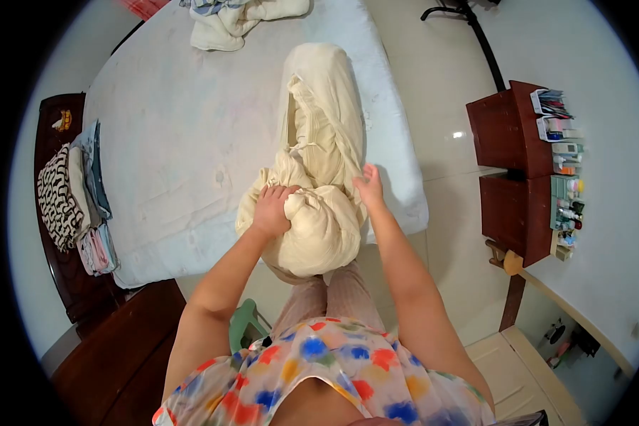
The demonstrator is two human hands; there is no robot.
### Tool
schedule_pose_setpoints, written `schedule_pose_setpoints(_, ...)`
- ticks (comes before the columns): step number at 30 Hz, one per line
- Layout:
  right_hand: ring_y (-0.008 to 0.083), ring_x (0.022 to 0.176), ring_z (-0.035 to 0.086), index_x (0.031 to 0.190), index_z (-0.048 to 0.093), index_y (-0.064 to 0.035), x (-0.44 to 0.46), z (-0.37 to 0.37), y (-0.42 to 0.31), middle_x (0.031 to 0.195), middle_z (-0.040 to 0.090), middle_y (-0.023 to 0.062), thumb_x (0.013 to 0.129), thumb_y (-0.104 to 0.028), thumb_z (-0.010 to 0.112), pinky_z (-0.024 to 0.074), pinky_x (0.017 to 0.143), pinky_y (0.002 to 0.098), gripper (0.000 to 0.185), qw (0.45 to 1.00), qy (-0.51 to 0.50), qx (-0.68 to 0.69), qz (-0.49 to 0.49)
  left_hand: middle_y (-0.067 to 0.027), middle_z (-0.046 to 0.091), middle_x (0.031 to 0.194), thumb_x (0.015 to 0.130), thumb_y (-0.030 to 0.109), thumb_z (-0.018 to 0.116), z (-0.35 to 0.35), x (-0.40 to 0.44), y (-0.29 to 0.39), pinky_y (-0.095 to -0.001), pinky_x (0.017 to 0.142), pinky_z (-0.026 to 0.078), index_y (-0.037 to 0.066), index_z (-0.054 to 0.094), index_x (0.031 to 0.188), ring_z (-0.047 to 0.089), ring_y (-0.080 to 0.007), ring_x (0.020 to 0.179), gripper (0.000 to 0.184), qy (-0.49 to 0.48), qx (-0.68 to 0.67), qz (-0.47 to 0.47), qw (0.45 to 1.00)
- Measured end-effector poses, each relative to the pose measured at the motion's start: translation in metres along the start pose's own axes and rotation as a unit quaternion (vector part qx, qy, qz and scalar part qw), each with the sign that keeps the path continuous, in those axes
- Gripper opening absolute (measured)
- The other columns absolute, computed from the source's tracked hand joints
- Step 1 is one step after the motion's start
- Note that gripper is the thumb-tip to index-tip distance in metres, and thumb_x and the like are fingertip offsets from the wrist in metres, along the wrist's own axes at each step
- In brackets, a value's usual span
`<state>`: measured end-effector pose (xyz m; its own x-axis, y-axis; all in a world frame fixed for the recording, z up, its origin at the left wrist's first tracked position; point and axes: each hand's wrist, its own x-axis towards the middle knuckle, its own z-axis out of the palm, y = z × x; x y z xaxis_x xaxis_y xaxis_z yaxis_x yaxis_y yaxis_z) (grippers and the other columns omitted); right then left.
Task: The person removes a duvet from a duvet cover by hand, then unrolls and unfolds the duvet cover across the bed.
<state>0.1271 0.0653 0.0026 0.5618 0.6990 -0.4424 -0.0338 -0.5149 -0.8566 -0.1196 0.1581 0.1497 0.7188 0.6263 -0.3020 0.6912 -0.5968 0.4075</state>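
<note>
A cream quilt in a cover (326, 106) lies as a long, thick roll near the right side of the bed, its near end bunched into a bulging ball that hangs over the bed's front edge. A long slit in the cover shows folded cream cloth inside. My left hand (273, 211) grips the bunched cloth on the left of the ball, fingers curled into it. At the right side of the roll, my right hand (368, 186) has its fingers apart, its fingertips against or just beside the cloth; contact is hard to tell.
The bed (170, 142) has a pale sheet. Folded blankets (238, 21) lie at its far end. Stacked clothes and a patterned pillow (60, 199) stand by the headboard at left. Dark red cabinets (504, 135) with bottles on top line the right wall. A green stool (245, 323) is below left.
</note>
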Motion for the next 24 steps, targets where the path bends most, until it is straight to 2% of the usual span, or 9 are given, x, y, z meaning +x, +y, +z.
schedule_pose_setpoints(3, 0.0276, 0.127, 0.043, 0.141, 0.030, -0.0015, 0.026, 0.018, 0.001, 0.143, 0.039, 0.0193, 0.072, -0.011, 0.074, 0.0391, 0.101, 0.0353, 0.082, 0.991, -0.056, -0.119, -0.027, -0.0112, 0.056, 0.109, 0.059, 0.006, 0.067, 0.014, -0.004, 0.001, -0.0459, 0.103, 0.030, 0.011, 0.050, 0.124, 0.048, -0.0322, 0.111, 0.068, 0.030, -0.007, -0.021, 0.999)
schedule_pose_setpoints(4, 0.0307, 0.126, 0.045, 0.141, 0.033, -0.0008, 0.031, 0.025, 0.004, 0.138, 0.045, 0.0197, 0.074, -0.017, 0.073, 0.0384, 0.102, 0.0357, 0.079, 0.994, -0.107, -0.029, 0.013, -0.0111, 0.056, 0.109, 0.060, 0.006, 0.066, 0.018, -0.002, 0.001, -0.0463, 0.102, 0.031, 0.011, 0.050, 0.123, 0.048, -0.0326, 0.110, 0.066, 0.036, -0.009, -0.028, 0.999)
schedule_pose_setpoints(7, 0.0304, 0.121, 0.050, 0.138, 0.037, -0.0017, 0.022, 0.027, 0.009, 0.132, 0.052, 0.0190, 0.077, -0.023, 0.071, 0.0392, 0.100, 0.0346, 0.073, 0.966, -0.207, -0.108, 0.106, -0.0112, 0.056, 0.109, 0.062, 0.007, 0.066, 0.029, 0.005, -0.002, -0.0474, 0.103, 0.030, 0.011, 0.050, 0.122, 0.048, -0.0333, 0.110, 0.063, 0.054, -0.012, -0.047, 0.997)
schedule_pose_setpoints(8, 0.0317, 0.114, 0.055, 0.132, 0.047, -0.0012, 0.016, 0.039, 0.055, 0.127, 0.056, 0.0193, 0.084, -0.026, 0.063, 0.0413, 0.097, 0.0361, 0.056, 0.970, -0.227, -0.058, 0.069, -0.0113, 0.055, 0.109, 0.063, 0.008, 0.066, 0.031, 0.008, -0.004, -0.0478, 0.103, 0.030, 0.010, 0.051, 0.122, 0.047, -0.0334, 0.111, 0.062, 0.062, -0.012, -0.052, 0.997)
schedule_pose_setpoints(10, 0.0325, 0.110, 0.056, 0.124, 0.054, 0.0003, -0.016, 0.023, 0.071, 0.125, 0.057, 0.0192, 0.090, -0.027, 0.057, 0.0429, 0.093, 0.0373, 0.044, 0.943, -0.264, -0.161, 0.121, -0.0117, 0.055, 0.110, 0.064, 0.008, 0.067, 0.033, 0.007, -0.007, -0.0486, 0.104, 0.029, 0.010, 0.051, 0.122, 0.047, -0.0339, 0.111, 0.060, 0.065, -0.017, -0.054, 0.996)
schedule_pose_setpoints(13, 0.0327, 0.112, 0.053, 0.115, 0.059, 0.0023, -0.043, 0.008, 0.077, 0.128, 0.053, 0.0188, 0.094, -0.028, 0.052, 0.0418, 0.093, 0.0379, 0.038, 0.935, -0.280, -0.174, 0.133, -0.0109, 0.054, 0.113, 0.064, 0.006, 0.066, 0.031, 0.003, -0.006, -0.0487, 0.108, 0.026, 0.012, 0.050, 0.123, 0.046, -0.0319, 0.115, 0.061, 0.052, -0.025, -0.073, 0.996)
schedule_pose_setpoints(18, 0.0290, 0.124, 0.044, 0.128, 0.046, -0.0004, 0.012, 0.016, 0.063, 0.138, 0.040, 0.0201, 0.089, -0.039, 0.061, 0.0361, 0.101, 0.0356, 0.056, 0.994, -0.021, -0.066, -0.086, -0.0104, 0.054, 0.113, 0.064, 0.005, 0.066, 0.026, 0.003, 0.002, -0.0491, 0.110, 0.025, 0.013, 0.050, 0.124, 0.045, -0.0313, 0.116, 0.062, 0.045, -0.032, -0.083, 0.995)
schedule_pose_setpoints(20, 0.0344, 0.117, 0.049, 0.132, 0.039, 0.0000, 0.037, 0.025, 0.028, 0.130, 0.047, 0.0227, 0.084, -0.041, 0.064, 0.0406, 0.097, 0.0386, 0.067, 0.998, -0.007, -0.004, -0.062, -0.0104, 0.054, 0.113, 0.064, 0.005, 0.066, 0.027, 0.004, 0.004, -0.0493, 0.109, 0.025, 0.012, 0.050, 0.124, 0.046, -0.0316, 0.116, 0.062, 0.050, -0.035, -0.083, 0.995)
schedule_pose_setpoints(24, 0.0308, 0.114, 0.055, 0.133, 0.039, 0.0007, 0.035, 0.030, -0.038, 0.127, 0.054, 0.0221, 0.082, -0.034, 0.067, 0.0423, 0.096, 0.0372, 0.068, 0.981, -0.163, -0.033, 0.102, -0.0108, 0.054, 0.112, 0.064, 0.006, 0.067, 0.037, 0.002, 0.003, -0.0499, 0.109, 0.025, 0.012, 0.050, 0.124, 0.046, -0.0325, 0.114, 0.062, 0.074, -0.024, -0.089, 0.993)
